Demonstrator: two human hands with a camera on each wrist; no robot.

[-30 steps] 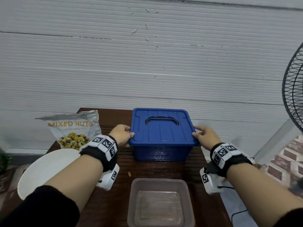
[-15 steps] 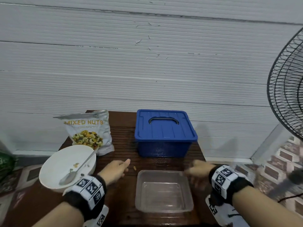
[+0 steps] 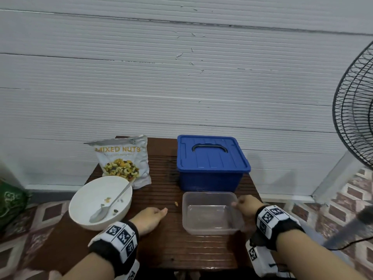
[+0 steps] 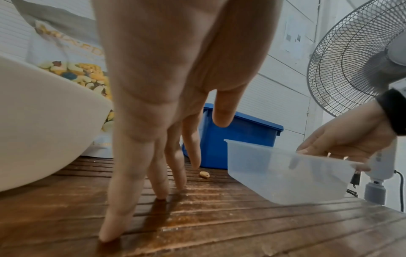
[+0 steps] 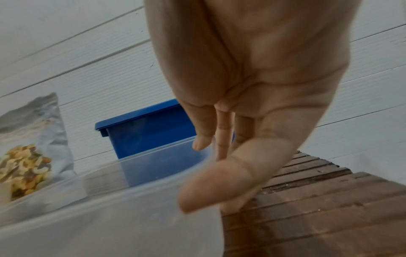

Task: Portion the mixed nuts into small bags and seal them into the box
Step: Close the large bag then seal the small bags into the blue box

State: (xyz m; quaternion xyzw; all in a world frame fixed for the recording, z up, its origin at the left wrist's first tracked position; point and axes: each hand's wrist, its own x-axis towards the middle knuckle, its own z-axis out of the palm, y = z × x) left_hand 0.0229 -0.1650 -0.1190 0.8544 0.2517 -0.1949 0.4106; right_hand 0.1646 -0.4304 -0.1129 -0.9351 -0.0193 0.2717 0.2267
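The blue box [image 3: 212, 164] stands at the back of the table with its lid on; its side shows as blue box [image 4: 237, 139] and blue box [image 5: 149, 133] in the wrist views. A MIXED NUTS bag [image 3: 123, 160] stands to its left. My left hand [image 3: 159, 212] rests with straight fingers on the table, and its fingertips [image 4: 161, 193] touch the wood. My right hand [image 3: 240, 204] pinches the right rim of an empty clear container [image 3: 210, 227], with its thumb [image 5: 208, 186] outside and its fingers over the rim. No small bags are in view.
A white bowl [image 3: 84, 201] with a metal spoon [image 3: 109, 205] and a few nut bits sits front left. One loose nut [image 3: 176, 203] lies between my hands. A standing fan [image 3: 355, 118] is at the right, off the table's edge.
Both hands let go of the blue box's lid edges and drew back toward me. The left one settled on the table and the right one reached the clear container's rim.
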